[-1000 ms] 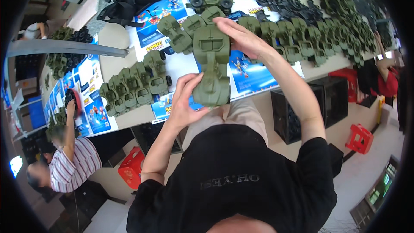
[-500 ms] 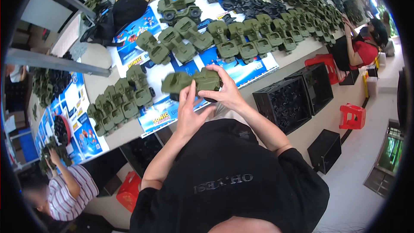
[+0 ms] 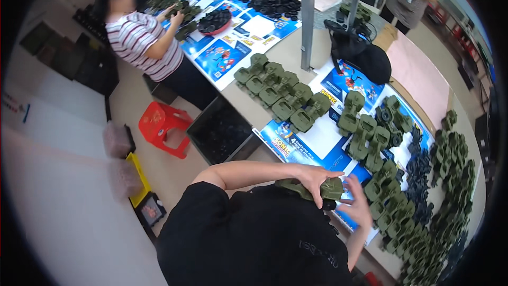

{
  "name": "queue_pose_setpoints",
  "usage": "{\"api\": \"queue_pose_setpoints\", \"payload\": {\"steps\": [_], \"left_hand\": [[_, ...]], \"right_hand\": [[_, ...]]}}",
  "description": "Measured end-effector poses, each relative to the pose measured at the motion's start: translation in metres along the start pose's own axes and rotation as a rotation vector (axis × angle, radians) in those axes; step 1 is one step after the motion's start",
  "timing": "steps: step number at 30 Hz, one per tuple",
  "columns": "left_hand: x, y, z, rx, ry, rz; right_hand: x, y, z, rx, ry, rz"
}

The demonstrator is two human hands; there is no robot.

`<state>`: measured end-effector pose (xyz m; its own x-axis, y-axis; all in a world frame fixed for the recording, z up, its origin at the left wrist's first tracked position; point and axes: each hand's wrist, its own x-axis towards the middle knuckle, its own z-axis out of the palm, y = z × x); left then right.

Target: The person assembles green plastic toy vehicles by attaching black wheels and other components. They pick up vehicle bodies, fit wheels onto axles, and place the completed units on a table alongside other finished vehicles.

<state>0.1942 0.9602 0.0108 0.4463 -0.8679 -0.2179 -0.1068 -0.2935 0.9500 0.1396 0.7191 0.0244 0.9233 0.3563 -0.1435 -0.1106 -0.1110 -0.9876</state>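
Close to my body at the table's edge is an olive-green toy vehicle (image 3: 332, 187) with a black wheel (image 3: 329, 205). My left hand (image 3: 313, 179) grips it from above, thumb on the near side and fingers reaching over the body. Part of the vehicle is hidden behind that hand and wrist. At its right end, my right hand (image 3: 358, 205) has its fingers spread and curved, with the thumb by the wheel. Beyond my hands, similar green vehicle bodies (image 3: 302, 107) line up on the table, and more (image 3: 369, 137) stand further right.
Printed blue sheets (image 3: 296, 140) cover parts of the table. Black parts (image 3: 419, 180) and green bodies (image 3: 455, 180) pile up at right. A metal post (image 3: 308, 26) rises from the table. A red stool (image 3: 161, 127) and black crate (image 3: 219, 132) stand left. A striped-shirted person (image 3: 145, 42) works beyond.
My view has swung left, bringing the striped-shirted person closer to the top. The right hand's fingers have spread at the vehicle's end; the left hand still grips the vehicle.
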Motion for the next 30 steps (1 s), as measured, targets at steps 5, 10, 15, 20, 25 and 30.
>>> {"api": "queue_pose_setpoints", "payload": {"steps": [5,10,15,20,25,30], "left_hand": [[-0.013,0.033,0.0,-0.218,0.122,-0.076],[-0.01,0.051,0.011,-0.072,0.275,-0.112],[-0.019,0.056,0.022,-0.264,0.426,-0.171],[-0.027,0.06,0.011,-0.418,0.442,-0.253],[-0.011,0.067,-0.003,-0.284,0.256,-0.277],[0.037,0.057,0.002,-0.285,0.375,-0.054]], "right_hand": [[0.033,0.111,-0.239,-0.353,0.641,0.257],[0.074,0.195,-0.321,-1.035,0.447,0.654],[0.095,0.176,-0.283,-0.936,0.618,0.807],[0.085,0.147,-0.294,-1.045,0.711,0.593],[0.037,0.07,-0.26,-0.144,0.708,0.177],[-0.029,-0.031,-0.119,0.295,0.437,0.044]]}}
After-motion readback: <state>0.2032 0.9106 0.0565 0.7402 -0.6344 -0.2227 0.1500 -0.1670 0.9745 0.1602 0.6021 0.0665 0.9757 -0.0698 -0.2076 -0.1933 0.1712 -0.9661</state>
